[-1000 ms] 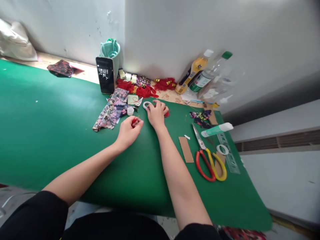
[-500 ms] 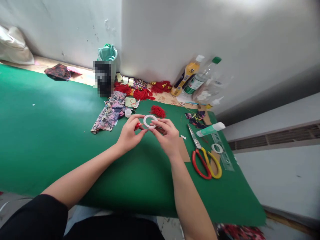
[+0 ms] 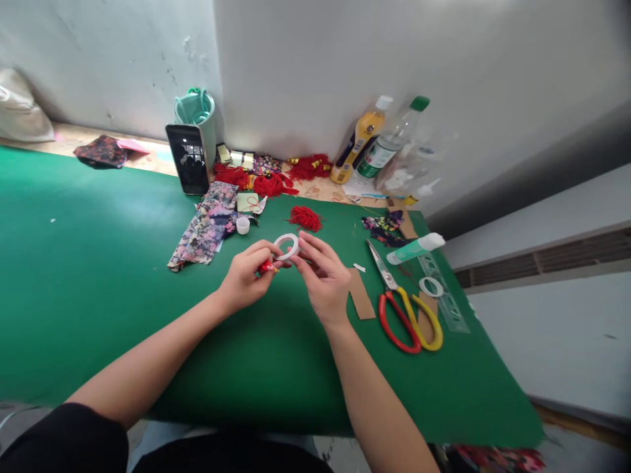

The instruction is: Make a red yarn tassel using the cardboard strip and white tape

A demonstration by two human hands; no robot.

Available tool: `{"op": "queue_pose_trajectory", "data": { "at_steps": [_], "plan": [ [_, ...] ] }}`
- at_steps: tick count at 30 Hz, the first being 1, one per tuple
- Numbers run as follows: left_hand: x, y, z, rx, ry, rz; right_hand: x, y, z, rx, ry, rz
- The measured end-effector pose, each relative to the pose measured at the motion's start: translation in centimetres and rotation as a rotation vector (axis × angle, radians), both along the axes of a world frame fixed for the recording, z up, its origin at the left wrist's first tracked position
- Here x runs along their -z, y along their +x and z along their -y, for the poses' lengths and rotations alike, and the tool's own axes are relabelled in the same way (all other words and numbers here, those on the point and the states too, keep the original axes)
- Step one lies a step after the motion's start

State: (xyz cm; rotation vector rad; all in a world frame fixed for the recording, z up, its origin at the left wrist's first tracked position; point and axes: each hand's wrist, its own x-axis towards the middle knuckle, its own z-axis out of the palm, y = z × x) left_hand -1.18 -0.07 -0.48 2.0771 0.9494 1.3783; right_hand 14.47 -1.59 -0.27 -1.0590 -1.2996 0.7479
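My left hand is closed around a small red object with a yellowish tip, mostly hidden by the fingers. Its fingertips also meet the left edge of a white ring-shaped roll of tape, raised above the green table. The thumb and fingers of my right hand pinch that roll from the right side. Just beyond the hands lies a bundle of red thread. A small white cap sits beyond my left hand, beside a floral cloth.
To the right lie large scissors with red and yellow handles, a cardboard strip, a glue stick, a second tape roll and a clear ruler. A phone leans on a mint container. Bottles stand by the wall.
The tape roll has come slightly nearer and left, tilting from face-on to more slanted. Both hands remain on it. The camera view has shifted a little.
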Motion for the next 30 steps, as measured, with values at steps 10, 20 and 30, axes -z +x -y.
{"op": "queue_pose_trajectory", "data": {
  "at_steps": [10,20,30],
  "plan": [
    [0.28,-0.33,-0.07,-0.051,0.215,-0.209,-0.11,-0.11,-0.06,-0.024,-0.05,-0.081],
    [0.43,-0.32,-0.43,0.004,0.529,-0.464,0.13,0.22,-0.34,0.167,0.043,0.191],
    [0.61,-0.3,-0.27,-0.079,0.457,-0.437,0.83,0.35,-0.81,0.14,-0.014,0.138]
  ]
}}
